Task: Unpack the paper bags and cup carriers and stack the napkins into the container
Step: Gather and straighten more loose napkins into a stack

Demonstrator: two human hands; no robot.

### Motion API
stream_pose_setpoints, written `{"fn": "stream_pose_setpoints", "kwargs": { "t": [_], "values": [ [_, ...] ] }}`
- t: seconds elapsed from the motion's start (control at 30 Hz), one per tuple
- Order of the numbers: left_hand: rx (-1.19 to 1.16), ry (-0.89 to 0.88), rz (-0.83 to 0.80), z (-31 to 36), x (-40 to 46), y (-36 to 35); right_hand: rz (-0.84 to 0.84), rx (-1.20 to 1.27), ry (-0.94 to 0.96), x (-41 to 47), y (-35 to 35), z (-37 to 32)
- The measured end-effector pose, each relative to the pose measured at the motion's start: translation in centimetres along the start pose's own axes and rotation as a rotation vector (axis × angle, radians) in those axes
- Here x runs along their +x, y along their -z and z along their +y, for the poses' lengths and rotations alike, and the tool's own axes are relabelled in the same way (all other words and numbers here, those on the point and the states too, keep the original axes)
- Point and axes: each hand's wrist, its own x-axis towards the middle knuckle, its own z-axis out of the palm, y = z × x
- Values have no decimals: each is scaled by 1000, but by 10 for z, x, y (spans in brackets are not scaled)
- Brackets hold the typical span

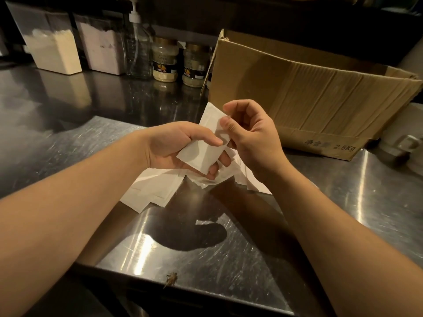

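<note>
centre of frame: our left hand (180, 145) grips a small bundle of napkins (201, 152), thumb across the top, fingers curled underneath. our right hand (249, 136) pinches the upper end of the same bundle between thumb and curled forefinger. more loose napkins (151, 191) lie fanned on the steel counter (229, 259) just below the hands, some edges skewed. a cardboard box (309, 99) stands at upper right, just behind the hands; jars (164, 59) and a pump bottle (137, 42) sit along the upper left. we cannot pick out the target container with any certainty.

judged step: squaring a handful before stacking. to do it well we would keep the left grip light so sheets can slide, run the right pinch along the long edge to line up corners, then tap the bundle on the counter. risk: squeezing too hard creases the sheets.
</note>
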Motion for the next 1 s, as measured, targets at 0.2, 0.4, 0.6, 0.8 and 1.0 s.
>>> {"fn": "stream_pose_setpoints", "kwargs": {
  "t": [0.2,0.4,0.6,0.8,1.0],
  "values": [
    [-139,-36,-56,3,-3,-5,-25,47,-17,-2,1,-2],
    [-387,-30,-43,2,2,6,80,34,-54,2,5,-2],
    [-525,-137,25,4,5,23,-17,-274,-11,1,4,4],
    [-615,-224,95,7,4,32,-423,-656,188,-7,-2,8],
    [-635,-242,142,6,6,34,-799,-798,178,-15,-21,3]
  ]
}}
